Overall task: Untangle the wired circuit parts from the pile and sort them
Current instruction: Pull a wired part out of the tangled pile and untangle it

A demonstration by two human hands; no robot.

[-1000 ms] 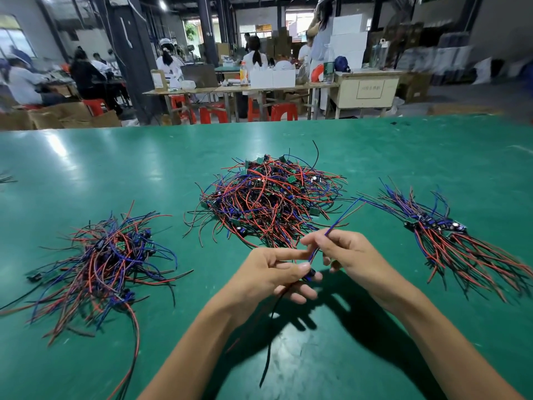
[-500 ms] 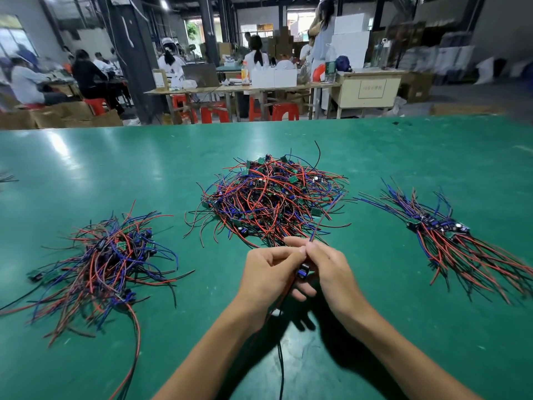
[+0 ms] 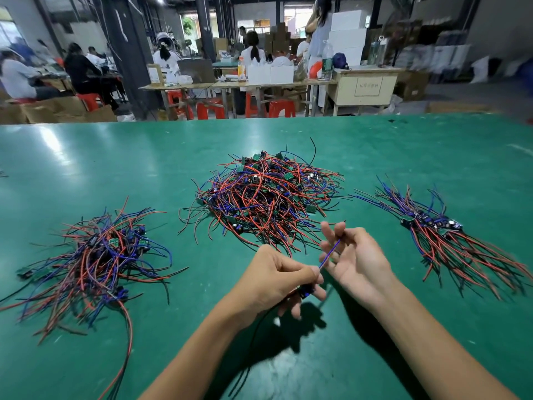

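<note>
My left hand [image 3: 271, 280] grip pinches small wired circuit part [image 3: 306, 290]; blue lead [image 3: 329, 253] slants up-right across slack right hand [image 3: 356, 259]; aligned red-blue bundle [image 3: 441, 235] farther right.

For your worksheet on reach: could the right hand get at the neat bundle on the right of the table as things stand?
Probably yes. The right hand is open, and only bare green table lies between it and the bundle; the left hand holds the wired part.

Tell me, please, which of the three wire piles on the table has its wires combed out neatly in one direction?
The pile on the right: its wires run parallel, fanned from a row of boards. The middle pile and left pile are tangled heaps.
</note>
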